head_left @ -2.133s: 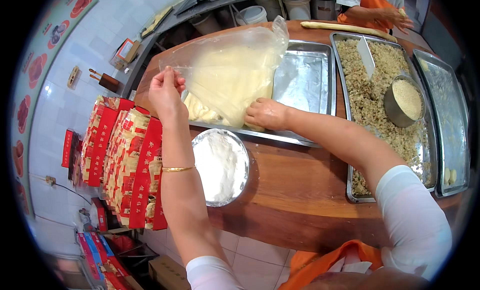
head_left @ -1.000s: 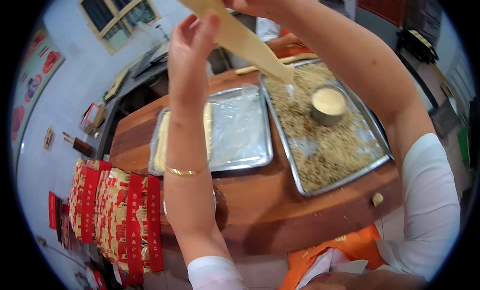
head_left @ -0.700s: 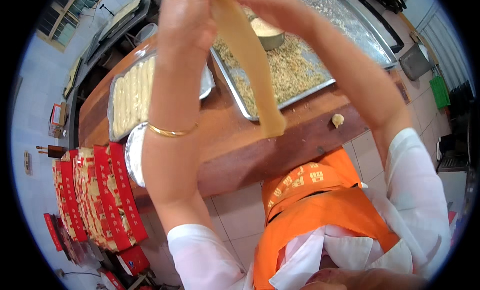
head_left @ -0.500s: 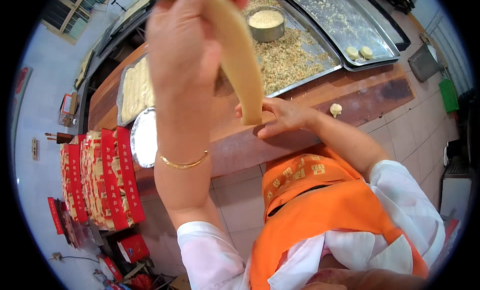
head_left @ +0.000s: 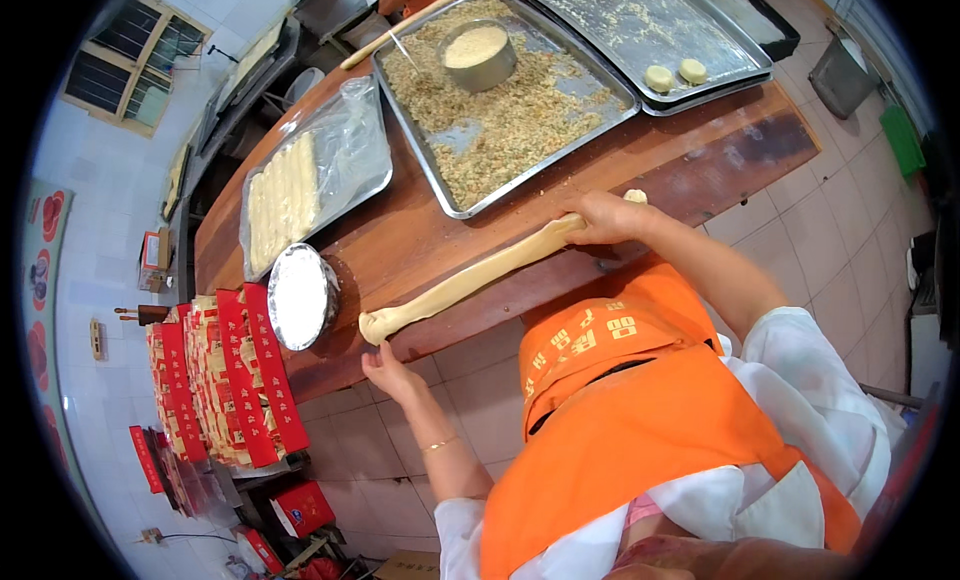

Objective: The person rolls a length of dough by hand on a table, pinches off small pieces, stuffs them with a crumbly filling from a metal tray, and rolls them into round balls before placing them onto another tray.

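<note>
Dough strip [head_left: 474,277]: Down from the air, it now lies slantwise along the near side of the wooden table [head_left: 720,130] — half a second ago it hung from a raised hand.
Right hand [head_left: 612,218]: Fingers closed over the strip's right end, where they appear to be gripping it; in the last frame they were at the hanging lower end.
Left hand [head_left: 397,377]: Lowered from overhead to the strip's left end, fingers slightly parted; whether they touch the dough cannot be told.
Work in hand: The change suggests that lifting has given way to handling on the wood, with the table bearing the strip's weight and a hand at either end.
Small lump [head_left: 635,196]: Pale and just beside the right wrist; in the previous frame it sat plainly apart from that hand.
Plastic sheet [head_left: 352,135]: Two seconds ago both hands were on it; now it lies beside the dough ropes [head_left: 283,202], with neither hand near.
Orange apron [head_left: 620,420]: Broadly in view — only a corner showed two seconds ago — as the camera tips toward the wearer.
</note>
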Tool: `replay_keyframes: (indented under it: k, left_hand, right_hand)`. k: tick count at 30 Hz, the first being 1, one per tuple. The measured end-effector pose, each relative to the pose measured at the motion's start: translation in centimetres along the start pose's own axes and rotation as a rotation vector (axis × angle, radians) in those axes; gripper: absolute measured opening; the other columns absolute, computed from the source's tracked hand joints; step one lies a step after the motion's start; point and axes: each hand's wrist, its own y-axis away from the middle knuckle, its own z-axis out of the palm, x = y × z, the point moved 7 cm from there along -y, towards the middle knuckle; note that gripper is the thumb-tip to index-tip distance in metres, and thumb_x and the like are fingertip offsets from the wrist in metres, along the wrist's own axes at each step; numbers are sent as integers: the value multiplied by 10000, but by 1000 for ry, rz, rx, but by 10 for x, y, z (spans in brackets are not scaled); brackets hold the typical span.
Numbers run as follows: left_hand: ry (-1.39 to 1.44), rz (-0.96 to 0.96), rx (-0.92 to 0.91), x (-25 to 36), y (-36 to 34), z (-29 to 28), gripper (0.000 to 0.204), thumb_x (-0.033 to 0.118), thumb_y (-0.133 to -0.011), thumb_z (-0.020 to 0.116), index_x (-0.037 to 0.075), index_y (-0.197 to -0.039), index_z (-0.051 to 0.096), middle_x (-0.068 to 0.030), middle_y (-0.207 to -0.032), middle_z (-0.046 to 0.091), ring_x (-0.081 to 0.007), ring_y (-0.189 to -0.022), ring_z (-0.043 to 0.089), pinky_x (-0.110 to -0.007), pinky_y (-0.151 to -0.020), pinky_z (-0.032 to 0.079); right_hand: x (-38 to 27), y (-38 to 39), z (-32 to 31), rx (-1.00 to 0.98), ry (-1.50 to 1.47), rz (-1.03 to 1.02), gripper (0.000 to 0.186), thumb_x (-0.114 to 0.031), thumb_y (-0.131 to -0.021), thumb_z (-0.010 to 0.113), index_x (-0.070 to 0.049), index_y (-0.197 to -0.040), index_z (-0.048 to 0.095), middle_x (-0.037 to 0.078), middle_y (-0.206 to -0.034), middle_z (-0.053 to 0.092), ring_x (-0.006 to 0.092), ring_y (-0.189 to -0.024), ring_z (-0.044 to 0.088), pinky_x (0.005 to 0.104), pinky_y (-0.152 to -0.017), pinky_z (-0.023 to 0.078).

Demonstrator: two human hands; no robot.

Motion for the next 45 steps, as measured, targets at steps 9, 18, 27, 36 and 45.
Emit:
replay_keyframes:
  k: [9,18,27,36,45]
  left_hand:
    - [-793,954,-804,16,106,172,643,246,-838,746,20,-1383,492,-237,-1330,547,-404,-1279,484,-515,-1115,337]
    - [-617,917,-1080,3,138,227,455,175,-844,727,33,-1262,616,-175,-1148,622,-365,-1104,570,-469,-951,449]
    - [-432,847,-758,13,89,244,350,80,-909,548,-15,-1239,612,-217,-1364,527,-391,-1280,478,-482,-1065,381]
    - [-1007,918,-888,-19,139,192,670,261,-946,564,120,-1552,315,-189,-1636,185,-342,-1526,148,-566,-1202,117]
    - [-997,1077,-574,10,92,238,650,347,-931,600,160,-1519,395,-184,-1630,200,-362,-1519,157,-629,-1184,97]
  right_hand:
    - [5,53,-25,182,-20,246,323,-256,-831,717,-90,-1106,688,159,-1007,685,321,-960,661,416,-828,536]
    - [68,89,-55,483,334,9,235,-69,-796,674,-106,-1028,690,132,-1031,591,336,-1024,565,439,-891,481]
    - [-43,1,-31,841,244,-235,442,-209,-890,651,-6,-1275,577,171,-1329,576,342,-1288,495,455,-1117,358]
    - [-46,47,65,230,500,-266,759,-493,-968,500,10,-1513,341,178,-1604,271,309,-1505,205,481,-1231,121]
    - [-37,-13,13,492,629,-275,770,-521,-927,555,-83,-1523,343,168,-1604,275,304,-1505,212,509,-1226,128]
